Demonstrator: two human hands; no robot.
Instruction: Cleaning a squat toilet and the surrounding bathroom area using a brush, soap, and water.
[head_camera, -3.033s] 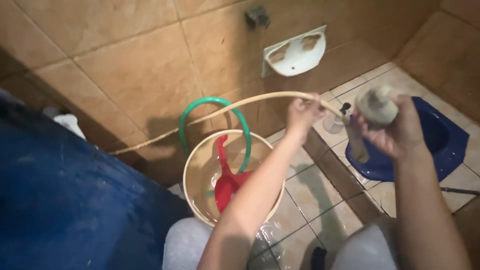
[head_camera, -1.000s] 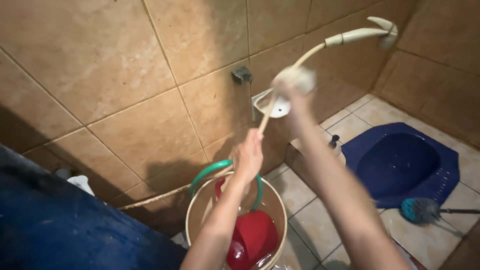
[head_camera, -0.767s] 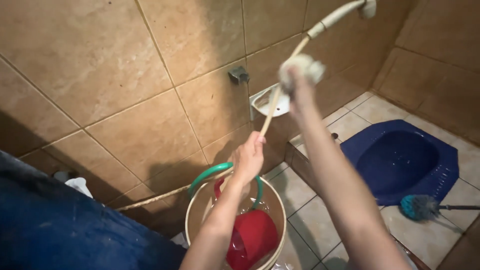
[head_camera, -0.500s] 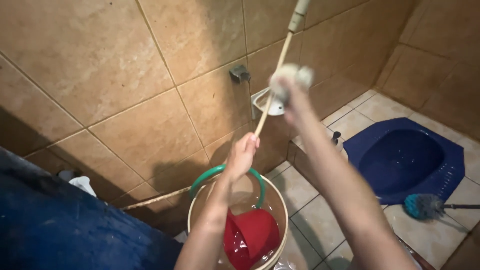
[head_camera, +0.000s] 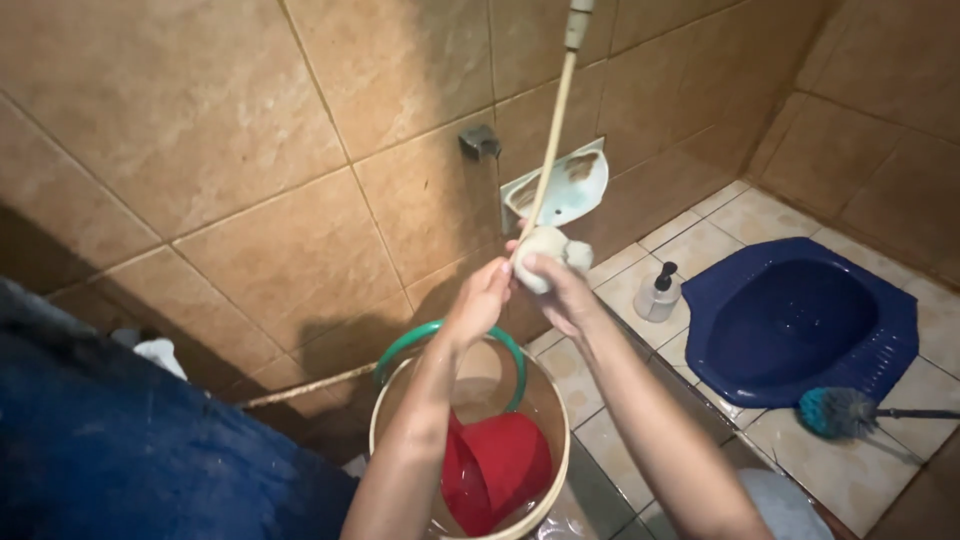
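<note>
A thin beige hose (head_camera: 548, 140) rises almost straight up, and its pale fitting leaves the top edge of the picture. My left hand (head_camera: 482, 298) grips the hose low down, above the bucket. My right hand (head_camera: 560, 285) sits right beside it, closed around a whitish wad of cloth or sponge (head_camera: 545, 258) that is pressed around the hose. Both hands touch each other in front of the brown tiled wall.
A cream bucket (head_camera: 545, 420) with a green handle holds a red scoop (head_camera: 495, 465). On the wall are a white soap dish (head_camera: 560, 190) and a metal valve (head_camera: 478, 142). A blue squat toilet (head_camera: 800, 320), a pump bottle (head_camera: 658, 293), a teal brush (head_camera: 838, 410) and a big blue container (head_camera: 110, 450) surround me.
The hose has swung from a slant to nearly upright. My right hand has slid down it with the wad until it meets my left hand.
</note>
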